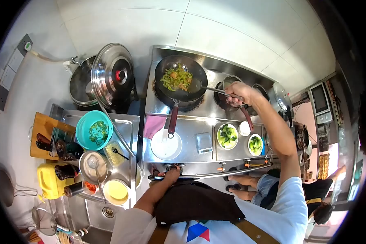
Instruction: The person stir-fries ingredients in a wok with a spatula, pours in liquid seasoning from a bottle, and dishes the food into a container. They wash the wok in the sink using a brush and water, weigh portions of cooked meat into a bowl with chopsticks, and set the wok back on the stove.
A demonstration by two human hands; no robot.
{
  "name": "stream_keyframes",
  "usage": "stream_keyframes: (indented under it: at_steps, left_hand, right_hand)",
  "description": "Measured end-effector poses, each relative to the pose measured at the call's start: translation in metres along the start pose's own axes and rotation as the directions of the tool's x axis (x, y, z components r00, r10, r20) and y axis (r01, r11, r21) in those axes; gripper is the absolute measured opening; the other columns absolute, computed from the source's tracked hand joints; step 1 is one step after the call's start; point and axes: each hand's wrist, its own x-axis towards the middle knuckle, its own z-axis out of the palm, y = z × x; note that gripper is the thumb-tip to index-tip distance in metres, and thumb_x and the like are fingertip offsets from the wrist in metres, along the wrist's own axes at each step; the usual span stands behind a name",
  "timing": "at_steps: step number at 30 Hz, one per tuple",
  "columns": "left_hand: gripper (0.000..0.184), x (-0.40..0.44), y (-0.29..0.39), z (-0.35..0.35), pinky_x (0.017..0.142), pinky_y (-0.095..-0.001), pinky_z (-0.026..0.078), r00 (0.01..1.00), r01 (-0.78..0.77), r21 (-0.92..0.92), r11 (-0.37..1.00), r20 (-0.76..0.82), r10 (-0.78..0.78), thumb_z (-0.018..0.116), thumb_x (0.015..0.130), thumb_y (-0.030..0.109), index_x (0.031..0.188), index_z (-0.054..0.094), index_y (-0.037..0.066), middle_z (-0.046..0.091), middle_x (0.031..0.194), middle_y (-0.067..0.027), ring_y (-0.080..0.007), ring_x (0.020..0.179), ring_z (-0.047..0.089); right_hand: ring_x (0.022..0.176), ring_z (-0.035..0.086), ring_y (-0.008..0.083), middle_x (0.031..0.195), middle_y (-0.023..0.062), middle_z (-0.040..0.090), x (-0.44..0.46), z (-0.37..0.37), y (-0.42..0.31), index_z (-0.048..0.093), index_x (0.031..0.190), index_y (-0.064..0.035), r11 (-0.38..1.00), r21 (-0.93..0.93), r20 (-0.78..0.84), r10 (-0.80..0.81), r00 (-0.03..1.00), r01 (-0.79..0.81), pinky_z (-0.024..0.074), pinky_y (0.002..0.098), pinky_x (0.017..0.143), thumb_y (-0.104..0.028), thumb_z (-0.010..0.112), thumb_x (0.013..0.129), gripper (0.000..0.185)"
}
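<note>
My right hand [238,94] is closed around the handle of a metal spatula [219,90]. The spatula's blade rests inside a dark wok [166,91], beside green strips with brown pieces [177,78]. The wok sits on the left burner, its dark red handle pointing toward me. My left hand [173,175] is low at the stove's front edge, by the control knobs and the metal rail. Its fingers are partly hidden, so what they touch is unclear. A white bowl [166,144] stands on the counter between the wok and my left hand.
Two bowls of greens [227,136] [255,145], a small scale [204,143] and chopsticks stand on the front counter. At the left are a turquoise bowl [82,130], a large leaning lid [103,77], bottles and a sink [95,219]. Another person [268,189] is at the lower right.
</note>
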Motion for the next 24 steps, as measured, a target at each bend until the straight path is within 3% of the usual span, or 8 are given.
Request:
stream_keyframes:
  at_steps: [3,8,11,15,17,19,21,24]
  left_hand:
    - [0.026,0.009,0.001,-0.003,0.073,-0.0441,0.059,1.000,0.001,0.065,0.998,0.018,-0.003,0.056,0.088,0.008,0.110,0.066,-0.002,0.070,0.105,-0.0197,-0.0331,0.100,0.068]
    - [0.029,0.001,0.009,-0.031,0.080,-0.0446,0.057,0.997,0.014,0.053,0.998,0.076,-0.018,0.055,0.090,0.009,0.116,0.060,-0.001,0.069,0.110,-0.0177,-0.0324,0.107,0.065]
    - [0.027,-0.003,0.003,-0.033,0.088,-0.0474,0.054,1.000,0.021,-0.018,1.000,-0.008,-0.021,0.054,0.092,0.011,0.118,0.058,0.003,0.066,0.117,-0.0184,-0.0355,0.112,0.061]
    - [0.024,-0.025,0.005,-0.095,0.083,-0.0462,0.052,0.986,0.148,-0.264,0.953,-0.030,-0.162,0.057,0.092,0.023,0.106,0.067,0.006,0.070,0.098,-0.0171,-0.0336,0.094,0.068]
    - [0.021,-0.033,-0.008,-0.111,0.074,-0.0414,0.054,0.940,0.217,-0.491,0.844,-0.128,-0.316,0.058,0.092,0.021,0.101,0.070,0.007,0.072,0.087,-0.0143,-0.0301,0.080,0.070]
    - [0.028,-0.009,-0.049,-0.106,0.072,-0.0411,0.053,0.827,0.019,-0.718,0.695,-0.379,-0.414,0.059,0.092,0.028,0.102,0.071,0.004,0.071,0.081,-0.0141,-0.0284,0.075,0.069]
    - [0.032,-0.003,-0.039,-0.172,0.068,-0.0359,0.054,0.759,0.014,-0.849,0.528,-0.335,-0.558,0.057,0.096,0.032,0.105,0.069,0.003,0.070,0.081,-0.0095,-0.0212,0.074,0.068]
    - [0.037,0.021,-0.017,-0.244,0.064,-0.0302,0.055,0.814,-0.188,-0.956,0.227,-0.281,-0.509,0.054,0.101,0.036,0.115,0.062,0.002,0.067,0.083,-0.0059,-0.0166,0.072,0.066]
  right_hand:
    - [0.042,0.046,0.0076,0.062,0.0052,0.059,-0.005,-0.022,-0.022,0.055,0.071,-0.0067,0.987,-0.142,-0.029,0.067,0.997,-0.070,0.0323,0.0229,0.032,-0.010,0.056,0.088,0.018]
    - [0.043,0.041,0.0050,0.071,0.0066,0.060,0.068,-0.031,0.003,0.051,0.086,-0.0043,0.968,0.150,0.106,0.185,0.977,-0.200,0.0314,0.0204,0.032,-0.012,0.053,0.096,0.013]
    - [0.047,0.044,0.0071,0.069,0.0026,0.057,0.107,0.008,0.042,0.055,0.090,-0.0060,0.966,0.256,0.024,-0.034,0.999,0.027,0.0337,0.0259,0.037,-0.015,0.057,0.094,0.010]
    - [0.055,0.062,0.0205,0.076,0.0110,0.066,0.076,0.069,0.056,0.060,0.130,-0.0028,0.880,-0.323,-0.156,-0.413,0.897,0.349,0.0499,0.0362,0.050,-0.014,0.059,0.087,0.045]
    - [0.071,0.069,0.0368,0.085,0.0225,0.070,0.107,0.078,0.097,0.059,0.133,-0.0082,0.426,-0.834,-0.110,-0.750,0.652,0.350,0.0544,0.0470,0.060,-0.012,0.061,0.083,0.050]
    - [0.085,0.068,0.0437,0.093,0.0246,0.069,0.065,0.093,0.097,0.052,0.139,-0.0101,0.410,-0.886,-0.121,-0.655,0.746,0.216,0.0542,0.0531,0.075,-0.009,0.060,0.081,0.058]
    - [0.087,0.069,0.0408,0.092,0.0229,0.070,0.049,0.098,0.110,0.046,0.143,-0.0090,0.339,-0.925,-0.096,-0.647,0.756,0.173,0.0554,0.0513,0.075,-0.008,0.058,0.082,0.062]
    - [0.090,0.069,0.0401,0.099,0.0220,0.068,0.039,0.098,0.112,0.048,0.138,-0.0069,0.450,-0.877,-0.185,-0.640,0.746,0.168,0.0555,0.0496,0.077,-0.004,0.062,0.079,0.060]
